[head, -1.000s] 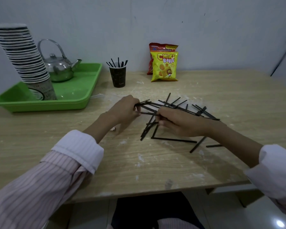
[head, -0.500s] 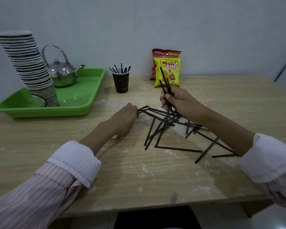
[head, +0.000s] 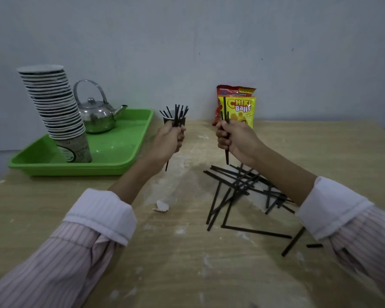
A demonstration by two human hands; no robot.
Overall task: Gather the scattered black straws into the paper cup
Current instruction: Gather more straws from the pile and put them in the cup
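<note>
near my right sleeve the loose straws lie crossed in a heap on the table, toward its right edge. they look like thin, stiff, smooth plastic tubes, almost weightless, so i judge they will slide and roll easily; best pinched mid-length, several at once. farther on, my right grip is curled round a few straws, upright above the heap. my left grip is closed round a bundle, just in front of the dark paper cup near the far edge. the cup already holds some and looks light enough to tip.
</note>
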